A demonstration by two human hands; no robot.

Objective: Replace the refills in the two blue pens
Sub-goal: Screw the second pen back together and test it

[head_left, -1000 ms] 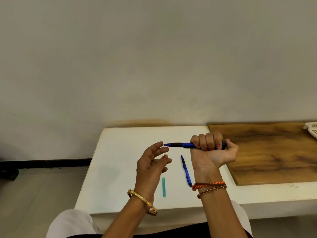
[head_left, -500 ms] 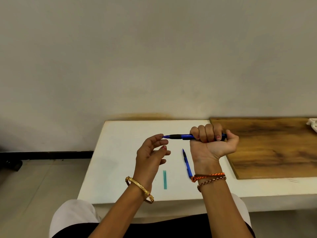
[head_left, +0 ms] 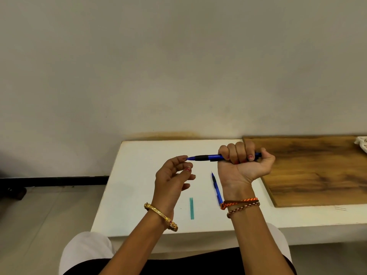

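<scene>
The right hand [head_left: 243, 165] is raised above the table with its palm turned toward the camera, all four fingers and the thumb wrapped in a fist round the rear half of a blue plastic pen with a black rubber grip [head_left: 206, 157]. This held pen lies level in the air, its pointed tip aimed left and its back end poking out past the thumb on the right. The left hand [head_left: 171, 179] is lifted just to the left of it, fingers loosely bent and holding nothing; the uppermost fingertip [head_left: 183, 157] meets or nearly meets the pen's tip, and whether they actually touch cannot be told.

A gold metal bangle [head_left: 161, 216] circles the left wrist, while braided orange and brown thread bands [head_left: 241, 204] circle the right wrist.

Below the hands, a second blue pen [head_left: 216, 188] lies flat on the white rectangular table [head_left: 139, 185], tip pointing away toward the far wall, its near end hidden behind the right wrist. Left of that pen, nearer the front edge, lies a short teal strip-shaped packet [head_left: 191, 208], set lengthwise near to far. What it contains is too small to make out.

To the right, a dark-grained brown wooden board [head_left: 317, 171] covers the table's far right part, and the corner of a white perforated plastic basket [head_left: 362, 144] sits on it at the right edge of view.
</scene>
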